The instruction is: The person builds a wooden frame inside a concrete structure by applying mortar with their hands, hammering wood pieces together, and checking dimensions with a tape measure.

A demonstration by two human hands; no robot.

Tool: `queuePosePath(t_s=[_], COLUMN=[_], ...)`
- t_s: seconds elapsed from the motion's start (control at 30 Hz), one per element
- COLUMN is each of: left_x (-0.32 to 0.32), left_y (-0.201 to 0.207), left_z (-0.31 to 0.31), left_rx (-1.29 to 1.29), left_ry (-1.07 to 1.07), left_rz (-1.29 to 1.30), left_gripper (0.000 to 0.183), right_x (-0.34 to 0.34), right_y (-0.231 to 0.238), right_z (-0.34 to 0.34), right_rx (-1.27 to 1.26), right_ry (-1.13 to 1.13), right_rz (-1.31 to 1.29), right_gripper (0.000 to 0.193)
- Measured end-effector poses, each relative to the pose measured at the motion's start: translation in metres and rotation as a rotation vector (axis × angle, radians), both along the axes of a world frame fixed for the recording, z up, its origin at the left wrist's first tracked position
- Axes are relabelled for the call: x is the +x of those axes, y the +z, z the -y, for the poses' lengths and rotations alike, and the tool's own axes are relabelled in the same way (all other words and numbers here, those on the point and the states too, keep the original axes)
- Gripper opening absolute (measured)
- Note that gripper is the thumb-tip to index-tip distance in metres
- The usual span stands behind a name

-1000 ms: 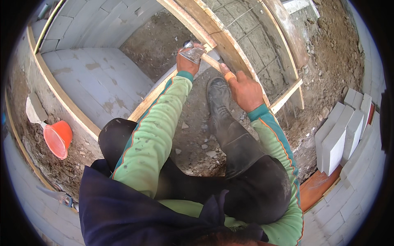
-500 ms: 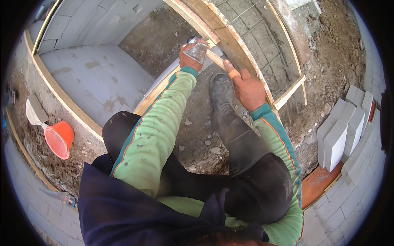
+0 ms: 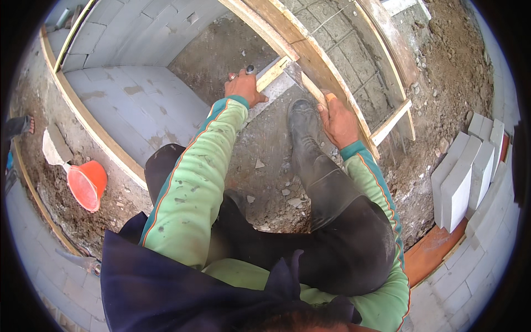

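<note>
While a metal-headed tool (image 3: 313, 89) is gripped in R hand (image 3: 338, 120), L hand (image 3: 243, 87) is seen nr batten (image 3: 272, 74) – its grip can't be told.

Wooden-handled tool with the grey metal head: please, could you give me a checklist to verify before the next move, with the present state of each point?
1. Right hand has its grip on the pale wooden handle: ok.
2. Left hand is apart from the grey metal head: ok, a gap shows between them.
3. Left hand is at the pale wooden strip: ok; how firmly it holds, cannot tell.
4. Strip is fixed securely at its far end: cannot tell.
5. Ground near the black rubber boot is free of rubble: not ok, pale stone pieces lie there.
</note>
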State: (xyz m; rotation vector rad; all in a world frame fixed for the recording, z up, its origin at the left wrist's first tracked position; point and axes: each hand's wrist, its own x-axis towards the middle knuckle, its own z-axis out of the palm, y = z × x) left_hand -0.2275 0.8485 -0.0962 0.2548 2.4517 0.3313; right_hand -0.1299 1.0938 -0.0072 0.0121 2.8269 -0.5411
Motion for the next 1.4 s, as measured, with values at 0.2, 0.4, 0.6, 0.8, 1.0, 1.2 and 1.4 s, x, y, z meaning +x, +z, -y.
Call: queuePosePath(t_s=[0.2,0.4,0.6,0.8,1.0,1.2,1.4], left_x=[0.000,0.005,0.009,0.007,-0.002,0.012,0.006], left_y=[-0.031,-0.046,-0.031,-0.045,-0.040,-0.042,-0.040], left_z=[0.014,0.019,0.010,0.013,0.030,0.010,0.022], left_rx=[0.120,0.136,0.220,0.229,0.293,0.176,0.225], left_ry=[0.147,0.155,0.132,0.116,0.203,0.083,0.115], left_rz=[0.129,0.087,0.082,0.101,0.089,0.075,0.079], left_gripper=[0.039,0.033,0.033,0.036,0.030,0.033,0.033], right_x=[-0.006,-0.009,-0.016,-0.012,-0.017,-0.020,-0.017], right_y=[-0.029,-0.015,-0.034,-0.011,-0.036,-0.030,-0.028], right_z=[-0.001,0.012,0.012,0.023,0.028,0.013,0.026], right_rx=[-0.046,-0.041,0.161,-0.174,0.048,-0.051,-0.294], right_ry=[0.212,0.242,0.096,0.417,0.198,0.294,0.412], right_rz=[-0.186,-0.105,0.061,-0.262,-0.049,-0.090,-0.226], right_gripper=[0.039,0.039,0.037,0.034,0.037,0.036,0.034])
